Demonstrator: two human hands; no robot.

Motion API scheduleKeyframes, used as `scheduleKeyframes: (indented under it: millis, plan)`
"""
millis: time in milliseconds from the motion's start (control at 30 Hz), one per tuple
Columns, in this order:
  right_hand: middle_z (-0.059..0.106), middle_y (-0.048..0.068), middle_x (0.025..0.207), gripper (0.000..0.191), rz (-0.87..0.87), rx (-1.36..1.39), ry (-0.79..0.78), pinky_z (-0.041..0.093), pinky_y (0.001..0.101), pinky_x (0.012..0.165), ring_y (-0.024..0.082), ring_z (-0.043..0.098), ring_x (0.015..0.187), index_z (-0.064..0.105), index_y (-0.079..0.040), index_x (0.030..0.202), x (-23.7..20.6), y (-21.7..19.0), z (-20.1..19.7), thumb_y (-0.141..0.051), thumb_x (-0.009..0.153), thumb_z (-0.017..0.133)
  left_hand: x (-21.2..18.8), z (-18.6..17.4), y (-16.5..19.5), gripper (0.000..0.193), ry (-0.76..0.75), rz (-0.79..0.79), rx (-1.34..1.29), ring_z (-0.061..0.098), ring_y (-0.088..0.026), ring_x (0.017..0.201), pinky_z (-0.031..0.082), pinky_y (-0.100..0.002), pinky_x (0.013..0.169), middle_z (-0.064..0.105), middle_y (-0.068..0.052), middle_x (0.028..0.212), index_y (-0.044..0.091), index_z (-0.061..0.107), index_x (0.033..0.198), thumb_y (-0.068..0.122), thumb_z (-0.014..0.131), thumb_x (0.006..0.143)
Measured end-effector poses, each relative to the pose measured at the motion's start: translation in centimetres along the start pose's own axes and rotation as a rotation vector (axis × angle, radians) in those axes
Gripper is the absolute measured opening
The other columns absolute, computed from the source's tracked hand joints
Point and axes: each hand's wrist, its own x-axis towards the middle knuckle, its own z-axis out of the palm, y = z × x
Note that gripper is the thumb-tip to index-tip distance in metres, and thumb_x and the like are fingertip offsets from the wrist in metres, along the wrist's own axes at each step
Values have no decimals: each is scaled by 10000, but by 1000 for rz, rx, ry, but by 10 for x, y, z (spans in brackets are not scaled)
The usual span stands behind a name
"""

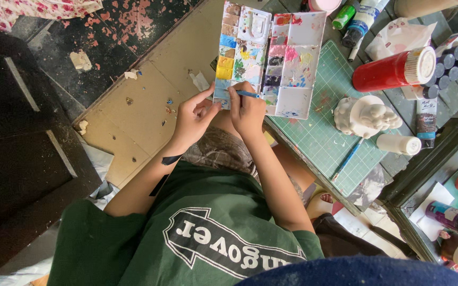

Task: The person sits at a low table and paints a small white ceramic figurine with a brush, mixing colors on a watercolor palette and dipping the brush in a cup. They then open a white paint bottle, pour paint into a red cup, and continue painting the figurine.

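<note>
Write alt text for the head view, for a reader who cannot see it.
Seen from above, a person's right hand dips a blue brush into an open paint palette steadied by the left hand. Beside it, a white figurine sits on a green cutting mat.

We see a dark green short-sleeved T-shirt [186, 233] with a white arrow-shaped print [223, 246] carrying dark lettering across the chest, mottled grey-brown shorts [223, 151] beneath it, and a dark marking [170, 159] on the bare left forearm. Both arms are bare from sleeve to hand; a dark blue edge [356, 273] fills the bottom of our view.
</note>
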Motion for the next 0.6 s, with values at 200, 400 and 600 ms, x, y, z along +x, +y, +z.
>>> scheduleKeyframes:
  millis: [200,400,600]
  plan:
    - [604,116,680,101,48,41,-30,452,398,558,310,614,595,607,-66,973,2,-2,1,-137,1027,655,-3,2,-1,520,31,-18,33,346,47,608,294,-177,520,616,72,808,4,581,1469,24,735,972]
    - [587,130,657,136,51,31,-58,417,410,552,328,593,588,585,-53,966,7,-3,3,-152,1028,656,-2,2,2,522,32,-32,12,351,50,576,296,-173,504,661,63,837,-5,574,1454,17,724,954]
    - [624,115,710,90,113,193,-191,459,399,583,308,636,630,557,-61,1025,11,2,-4,-140,1056,587,-1,0,7,539,6,16,2,351,52,595,301,-170,523,660,59,846,-6,557,1471,10,727,960]
